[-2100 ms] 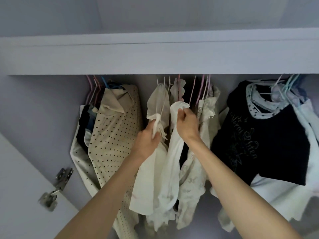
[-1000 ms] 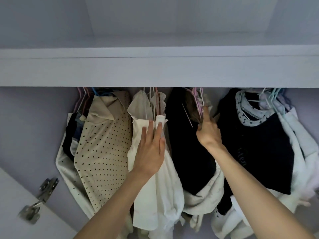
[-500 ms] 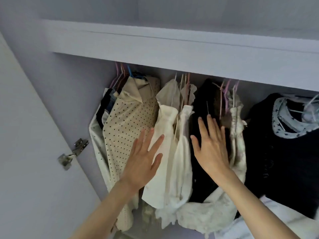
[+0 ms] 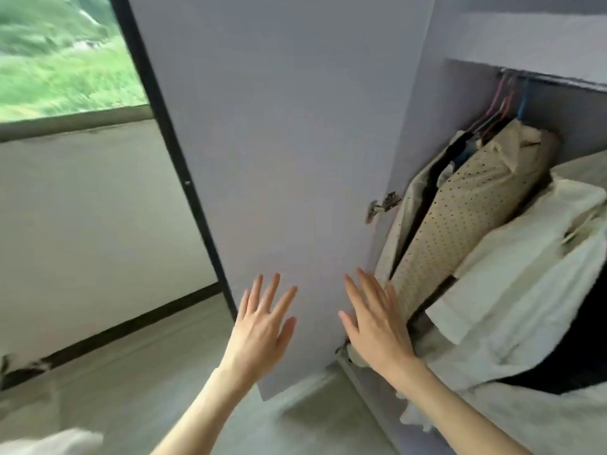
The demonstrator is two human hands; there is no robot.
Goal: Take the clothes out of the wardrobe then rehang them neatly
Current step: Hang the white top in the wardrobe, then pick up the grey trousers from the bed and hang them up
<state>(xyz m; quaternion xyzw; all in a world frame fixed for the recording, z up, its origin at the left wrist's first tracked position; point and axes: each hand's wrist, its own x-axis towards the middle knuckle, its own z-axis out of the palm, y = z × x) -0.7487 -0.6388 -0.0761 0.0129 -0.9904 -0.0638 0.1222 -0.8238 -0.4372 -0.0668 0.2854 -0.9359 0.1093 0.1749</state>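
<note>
Wardrobe [image 4: 486, 44], pale lilac, door [image 4: 279, 159] swung open on a metal hinge [image 4: 382, 205]. Clothes hang inside on coloured hangers [image 4: 502, 106]: a beige dotted shirt [image 4: 460, 218] at far left, a white garment [image 4: 512, 277] just beside it. Pale floor [image 4: 131, 372] below; white fabric [image 4: 49, 443] at its lower left corner.

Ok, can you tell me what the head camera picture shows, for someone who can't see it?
Two open hands, the left hand and the right hand, reach out with fingers spread before an open pale wardrobe door. To the right, a beige dotted shirt and a white garment hang inside the wardrobe. A window with blurry greenery is at far left.
</note>
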